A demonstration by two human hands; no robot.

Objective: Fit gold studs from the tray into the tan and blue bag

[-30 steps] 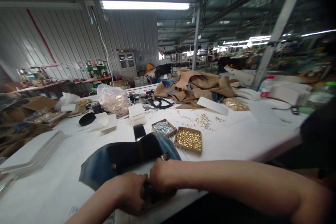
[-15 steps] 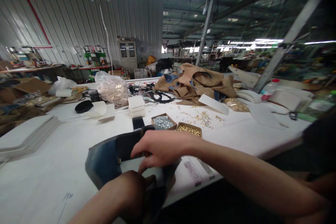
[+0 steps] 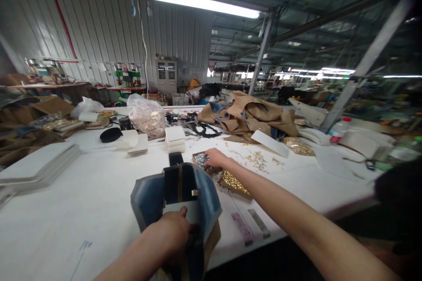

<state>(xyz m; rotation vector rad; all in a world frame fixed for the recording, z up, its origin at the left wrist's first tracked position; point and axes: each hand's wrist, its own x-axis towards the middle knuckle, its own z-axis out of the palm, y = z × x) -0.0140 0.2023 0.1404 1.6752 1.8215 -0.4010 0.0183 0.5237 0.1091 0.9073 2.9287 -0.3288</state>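
Observation:
My left hand is closed on a dark blue leather bag piece with a tan outer side. Its thumb lies along a pale board inside the piece, and the other fingers are largely hidden. A small metal clasp shows on the dark inner panel. My right hand reaches forward with its fingers bunched and dipped into a small box of silver metal fasteners. What the fingertips hold is too small to see. Closer to me, under the right forearm, a box of gold studs sits tilted.
Loose gold studs lie scattered on the white table. Behind them are tan leather pieces, a plastic bag of small parts and a white block. A stack of white sheets lies left, a black roll beyond it.
My right hand has left the bag piece and moved forward to the box of silver fasteners. The bag piece has turned more upright in my left hand. The gold-stud box now sits tilted.

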